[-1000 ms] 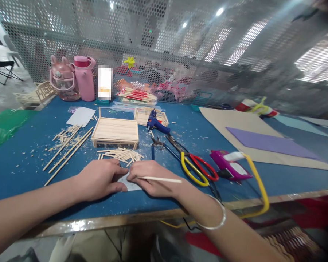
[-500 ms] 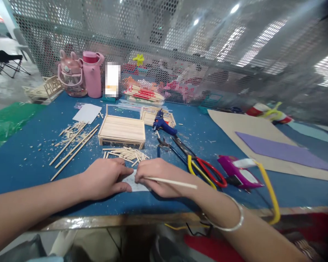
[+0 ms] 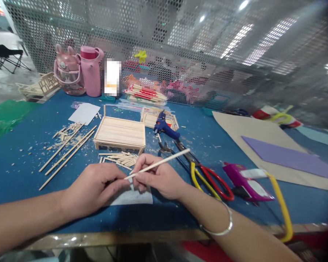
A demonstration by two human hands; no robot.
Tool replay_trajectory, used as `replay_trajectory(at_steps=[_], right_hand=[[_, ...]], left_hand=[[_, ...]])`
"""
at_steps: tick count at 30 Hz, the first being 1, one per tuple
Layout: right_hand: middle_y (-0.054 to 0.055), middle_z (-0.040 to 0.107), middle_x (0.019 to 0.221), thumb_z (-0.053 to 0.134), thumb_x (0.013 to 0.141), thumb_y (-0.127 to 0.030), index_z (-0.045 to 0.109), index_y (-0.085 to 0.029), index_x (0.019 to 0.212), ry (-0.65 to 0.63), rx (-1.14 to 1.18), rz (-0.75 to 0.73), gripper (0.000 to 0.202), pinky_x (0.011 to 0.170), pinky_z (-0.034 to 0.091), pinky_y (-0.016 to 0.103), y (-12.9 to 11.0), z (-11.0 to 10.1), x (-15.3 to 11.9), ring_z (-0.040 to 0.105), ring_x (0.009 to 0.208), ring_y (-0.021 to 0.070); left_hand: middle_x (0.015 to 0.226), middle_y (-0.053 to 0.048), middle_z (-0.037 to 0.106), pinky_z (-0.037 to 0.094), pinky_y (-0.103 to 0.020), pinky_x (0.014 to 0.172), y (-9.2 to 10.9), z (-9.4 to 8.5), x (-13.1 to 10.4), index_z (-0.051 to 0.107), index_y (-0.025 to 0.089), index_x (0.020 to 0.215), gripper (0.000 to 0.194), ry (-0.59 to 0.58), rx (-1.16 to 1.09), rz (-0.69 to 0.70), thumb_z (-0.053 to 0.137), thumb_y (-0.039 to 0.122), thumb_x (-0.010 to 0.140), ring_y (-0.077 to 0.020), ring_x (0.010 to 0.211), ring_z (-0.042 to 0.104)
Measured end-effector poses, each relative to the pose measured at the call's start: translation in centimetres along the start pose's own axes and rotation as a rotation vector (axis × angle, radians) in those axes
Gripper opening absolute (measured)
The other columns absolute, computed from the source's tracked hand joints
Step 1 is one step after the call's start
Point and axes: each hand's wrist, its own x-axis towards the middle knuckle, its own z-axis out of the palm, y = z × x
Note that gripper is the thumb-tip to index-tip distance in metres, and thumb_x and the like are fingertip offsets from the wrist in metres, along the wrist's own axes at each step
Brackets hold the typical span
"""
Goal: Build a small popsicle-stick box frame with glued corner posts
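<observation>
A thin wooden stick (image 3: 164, 159) slants up to the right above the table. My right hand (image 3: 160, 178) pinches it between thumb and fingers near its lower left part. At its lower left end, my left hand (image 3: 98, 185) has closed thumb and forefinger on the tip. Beneath both hands lies a whitish sheet of paper (image 3: 138, 198), partly covered by them. Just beyond the fingers is a pile of short cut sticks (image 3: 120, 158). Behind that pile stands a small slatted wooden bed-like model (image 3: 120, 131).
Pliers (image 3: 177, 158) and red-and-yellow-handled cutters (image 3: 213, 178) lie right of my hands. A blue glue gun (image 3: 165, 125) rests behind. Long sticks (image 3: 68, 160) lie left; a purple device (image 3: 247, 182) with a yellow strap sits right. Pink bottles (image 3: 90, 72) stand at the back.
My right hand has lifted off the paper and turned, so the stick now points up to the right. My left fingers have come to its lower end. More paper shows.
</observation>
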Motion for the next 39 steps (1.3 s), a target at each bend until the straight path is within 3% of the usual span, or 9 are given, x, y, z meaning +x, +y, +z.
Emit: replay_trajectory(at_steps=[6,10,14,17,21,29,34,39], right_hand=[[-0.003,0.055,0.056,0.060,0.073,-0.051,0.050,-0.016,0.079,0.041,-0.088,-0.006,0.037,0.040,0.035,0.016,-0.2,0.7,-0.3,0.046,0.042,0.0052],[-0.004,0.047,0.053,0.052,0.081,-0.041,0.052,-0.015,0.066,0.074,-0.479,-0.135,0.030,0.044,0.031,0.018,-1.0,0.5,-0.7,0.040,0.047,0.0057],[-0.004,0.036,0.049,0.037,0.089,-0.030,0.042,-0.015,0.051,-0.047,-0.919,-0.177,0.041,0.048,0.026,0.021,-1.4,-0.1,-0.9,0.034,0.049,0.0062],[-0.003,0.042,0.053,0.036,0.089,-0.027,0.045,-0.016,0.056,-0.162,-1.206,-0.249,0.036,0.050,0.025,0.023,-1.0,-0.3,-0.9,0.037,0.051,0.0076],[0.000,0.048,0.057,0.034,0.087,-0.026,0.048,-0.018,0.061,-0.159,-1.426,-0.466,0.031,0.052,0.025,0.025,-0.1,-0.3,-0.9,0.039,0.053,0.0102],[-0.001,0.048,0.053,0.038,0.081,-0.020,0.045,-0.018,0.056,-0.139,-1.460,-0.526,0.026,0.051,0.024,0.024,0.2,0.0,-0.9,0.037,0.050,0.0098],[-0.001,0.047,0.050,0.035,0.085,-0.024,0.047,-0.017,0.054,-0.158,-1.423,-0.377,0.034,0.050,0.021,0.025,-0.1,0.0,-0.9,0.035,0.049,0.0094],[-0.002,0.040,0.044,0.035,0.087,-0.027,0.045,-0.017,0.047,-0.062,-1.326,-0.139,0.043,0.048,0.018,0.025,-0.4,0.4,-0.7,0.031,0.046,0.0087]], left_hand=[[0.060,0.002,0.061,0.038,-0.017,0.054,0.1,0.0,-0.2,0.065,0.018,0.074,0.022,0.055,0.094,0.065,0.050,0.028,0.086,-0.0072,0.055,0.053],[0.063,0.001,0.062,0.038,-0.018,0.057,-0.2,0.2,-0.2,0.064,0.018,0.075,0.024,0.024,0.158,0.111,0.047,0.029,0.088,-0.0087,0.059,0.055],[0.069,0.000,0.064,0.038,-0.021,0.057,-0.4,0.1,-0.2,0.064,0.021,0.088,0.024,-0.143,0.287,0.036,0.045,0.036,0.087,-0.0117,0.063,0.057],[0.075,0.000,0.063,0.038,-0.023,0.057,-0.3,0.0,-0.1,0.061,0.025,0.103,0.029,-0.300,0.381,-0.065,0.048,0.043,0.085,-0.0152,0.069,0.060],[0.078,0.000,0.062,0.039,-0.023,0.059,-0.4,0.1,0.0,0.061,0.029,0.107,0.029,-0.360,0.436,-0.104,0.049,0.041,0.084,-0.0171,0.075,0.061],[0.077,0.000,0.061,0.037,-0.023,0.056,-0.5,0.1,-0.2,0.062,0.030,0.105,0.027,-0.365,0.450,-0.099,0.047,0.039,0.085,-0.0167,0.074,0.061],[0.076,0.000,0.062,0.037,-0.023,0.055,-0.1,-0.1,0.0,0.063,0.029,0.104,0.027,-0.366,0.440,-0.097,0.046,0.040,0.085,-0.0159,0.073,0.061],[0.074,0.000,0.061,0.037,-0.023,0.053,-0.2,-0.1,0.1,0.065,0.028,0.096,0.026,-0.350,0.436,-0.098,0.048,0.042,0.084,-0.0149,0.068,0.060]])
